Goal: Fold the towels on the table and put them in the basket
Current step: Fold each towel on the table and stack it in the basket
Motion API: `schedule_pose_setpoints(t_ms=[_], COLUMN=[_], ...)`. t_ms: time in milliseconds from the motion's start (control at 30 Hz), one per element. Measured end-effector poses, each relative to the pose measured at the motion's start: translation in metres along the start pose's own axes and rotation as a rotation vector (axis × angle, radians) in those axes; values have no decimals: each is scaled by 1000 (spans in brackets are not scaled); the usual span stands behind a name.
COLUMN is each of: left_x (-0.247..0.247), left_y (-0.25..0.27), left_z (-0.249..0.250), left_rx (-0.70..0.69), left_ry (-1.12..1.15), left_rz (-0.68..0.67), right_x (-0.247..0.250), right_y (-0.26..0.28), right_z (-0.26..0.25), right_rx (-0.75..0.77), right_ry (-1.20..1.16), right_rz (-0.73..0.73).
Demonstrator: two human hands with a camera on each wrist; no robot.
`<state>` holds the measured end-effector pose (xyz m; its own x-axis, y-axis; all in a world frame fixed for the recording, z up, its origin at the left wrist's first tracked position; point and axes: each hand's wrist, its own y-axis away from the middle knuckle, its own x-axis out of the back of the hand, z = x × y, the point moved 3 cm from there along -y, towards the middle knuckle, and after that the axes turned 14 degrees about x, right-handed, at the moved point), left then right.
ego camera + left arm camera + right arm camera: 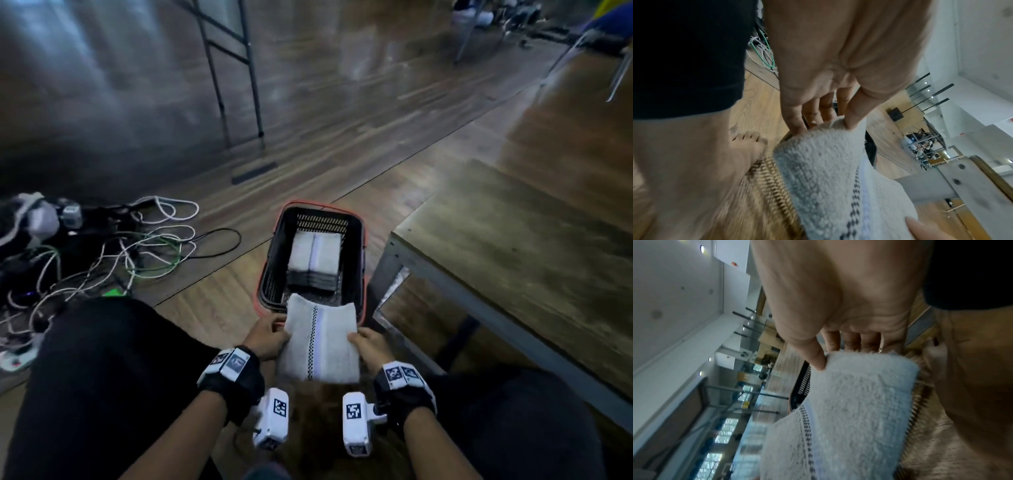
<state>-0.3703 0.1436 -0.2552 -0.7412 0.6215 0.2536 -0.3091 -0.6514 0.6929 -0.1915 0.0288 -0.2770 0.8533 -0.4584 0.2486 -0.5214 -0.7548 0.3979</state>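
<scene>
Above the near rim of the black basket [274,260], a folded white towel [318,342], judged soft and light, is pinched at opposite side edges by left hand [269,337] and right hand [370,346].

Far room bg [342,68] motion-blurred; basket [274,260] near rim hidden by towel [318,342].

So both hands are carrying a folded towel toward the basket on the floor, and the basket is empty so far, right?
Not empty. In the head view the basket already holds a stack of folded towels. The rest stands: left hand and right hand hold a folded towel at its near rim.
</scene>
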Motion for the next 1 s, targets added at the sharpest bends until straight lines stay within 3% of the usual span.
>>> schedule_pose_setpoints(t_ms=[267, 433, 567, 767, 1000], left_x=[25, 16, 7, 0, -3], left_y=[-133, -248, -312, -347, -342], left_z=[79, 127, 139, 125, 125], left_rx=[3, 4, -10, 22, 18], left_ry=[-166, -321, -335, -319, -290], left_rz=[68, 132, 223, 287, 351], right_x=[-23, -25, -28, -34, -35], right_y=[-154, -271, -334, -355, -345], right_z=[-21, -29, -27, -5, -10], right_rx=[70, 44, 69, 56, 59], right_ry=[-2, -2, 84, 104, 196], right_rz=[69, 165, 219, 227, 278])
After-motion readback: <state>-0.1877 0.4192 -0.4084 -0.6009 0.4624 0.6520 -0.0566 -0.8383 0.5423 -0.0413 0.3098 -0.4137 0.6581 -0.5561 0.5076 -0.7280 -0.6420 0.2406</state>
